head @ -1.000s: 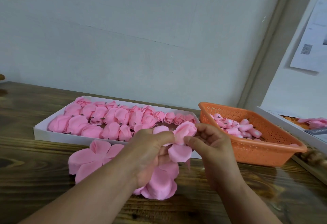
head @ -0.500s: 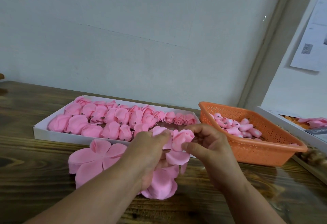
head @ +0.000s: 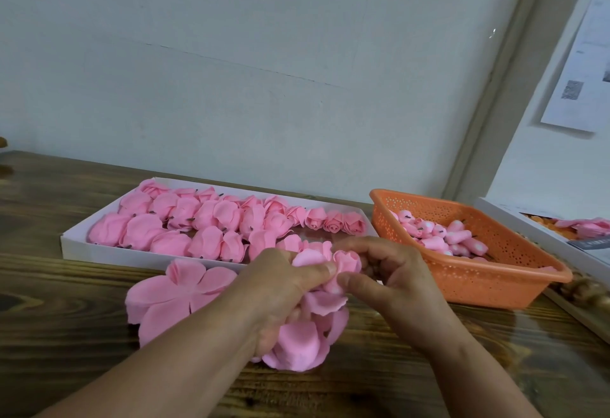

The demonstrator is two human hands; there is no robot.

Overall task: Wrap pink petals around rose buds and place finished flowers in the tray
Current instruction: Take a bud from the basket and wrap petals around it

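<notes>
A small pink rose bud [head: 347,261] sits between my two hands just in front of the white tray [head: 99,252]. My left hand [head: 284,285] pinches a pink petal [head: 307,257] against the bud and also grips a bunch of petals [head: 302,341] hanging below. My right hand [head: 392,279] holds the bud, thumb under it and fingers behind. The tray holds several finished pink flowers [head: 211,223]. A flat flower-shaped petal piece [head: 175,292] lies on the table to the left of my hands.
An orange perforated basket [head: 478,282] with several loose buds [head: 442,236] stands at the right. A second white tray [head: 561,242] with pink pieces runs along the far right edge. The wooden table [head: 66,351] meets a pale wall behind the tray.
Both hands have drawn closer together and sunk slightly. The petal that stood open around the bud is now pressed tighter against it.
</notes>
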